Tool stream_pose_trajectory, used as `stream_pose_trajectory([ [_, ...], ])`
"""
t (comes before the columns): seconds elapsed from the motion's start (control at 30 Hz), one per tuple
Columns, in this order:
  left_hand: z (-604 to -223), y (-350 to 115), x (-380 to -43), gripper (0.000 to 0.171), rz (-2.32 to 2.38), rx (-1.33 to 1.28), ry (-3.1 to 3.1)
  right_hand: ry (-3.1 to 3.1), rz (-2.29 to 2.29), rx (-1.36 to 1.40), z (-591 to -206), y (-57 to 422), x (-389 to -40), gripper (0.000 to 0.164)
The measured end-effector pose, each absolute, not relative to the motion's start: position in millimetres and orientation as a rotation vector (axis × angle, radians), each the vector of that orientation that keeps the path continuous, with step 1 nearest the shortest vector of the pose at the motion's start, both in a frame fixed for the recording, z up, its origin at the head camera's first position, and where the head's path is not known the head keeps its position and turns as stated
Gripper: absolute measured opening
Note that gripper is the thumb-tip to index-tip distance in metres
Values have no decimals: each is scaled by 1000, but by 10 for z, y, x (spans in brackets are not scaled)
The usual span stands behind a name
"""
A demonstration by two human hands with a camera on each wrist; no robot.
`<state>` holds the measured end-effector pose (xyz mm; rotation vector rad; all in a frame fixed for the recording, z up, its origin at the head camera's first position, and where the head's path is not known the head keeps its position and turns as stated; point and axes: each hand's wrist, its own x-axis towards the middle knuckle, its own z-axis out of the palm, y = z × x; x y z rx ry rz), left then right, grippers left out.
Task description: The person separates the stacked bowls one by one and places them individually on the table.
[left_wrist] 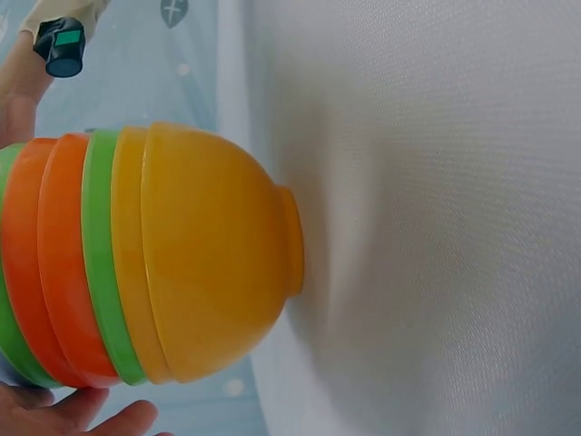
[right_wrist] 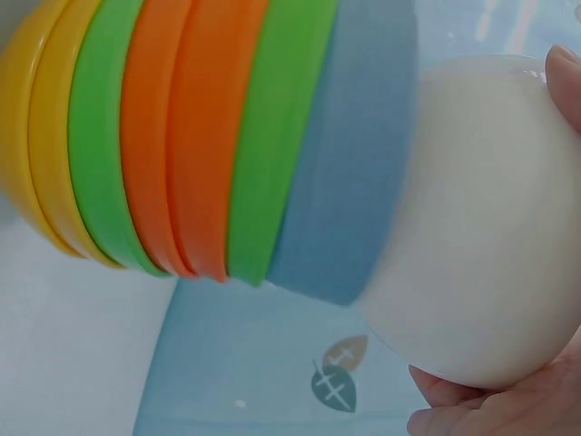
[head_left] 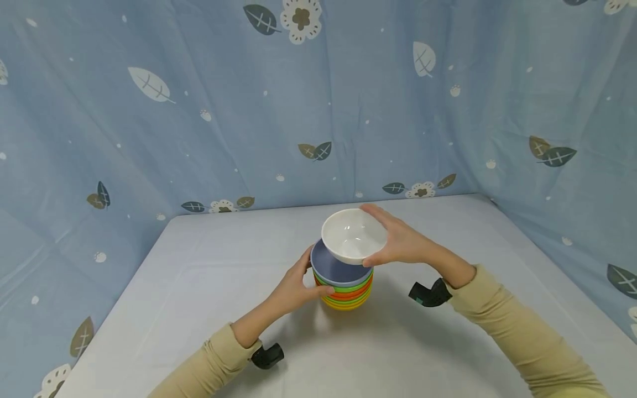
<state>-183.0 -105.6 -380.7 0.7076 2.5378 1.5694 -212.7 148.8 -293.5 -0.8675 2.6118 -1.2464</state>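
A stack of nested bowls, with a blue-grey bowl (head_left: 330, 268) on top and green, orange and yellow bowls (left_wrist: 209, 254) below, is at the middle of the table. My left hand (head_left: 295, 284) grips the stack near its upper rims, thumb in front and fingers at the far left side. A white bowl (head_left: 343, 237) is tilted over the stack's top, partly covering the blue-grey bowl's opening. My right hand (head_left: 398, 240) holds this white bowl by its right rim, thumb in front and fingers behind. In the right wrist view the white bowl (right_wrist: 481, 227) overlaps the blue-grey bowl's edge; contact is unclear.
A white cloth-covered table (head_left: 209, 287) lies under the stack. Behind and beside it hangs a blue curtain (head_left: 224, 110) with leaf and flower prints. Black wrist cameras, one at the left sleeve (head_left: 219, 354) and one at the right sleeve (head_left: 512, 320), stick out near the tabletop.
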Motion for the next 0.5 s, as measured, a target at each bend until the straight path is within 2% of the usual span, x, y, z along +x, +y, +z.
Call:
stream_pose_trajectory([
  [0.5, -3761, -1058, -1799, 91, 1583, 694, 2522, 2702, -1270, -731, -2806, 1727, -2177, 100],
])
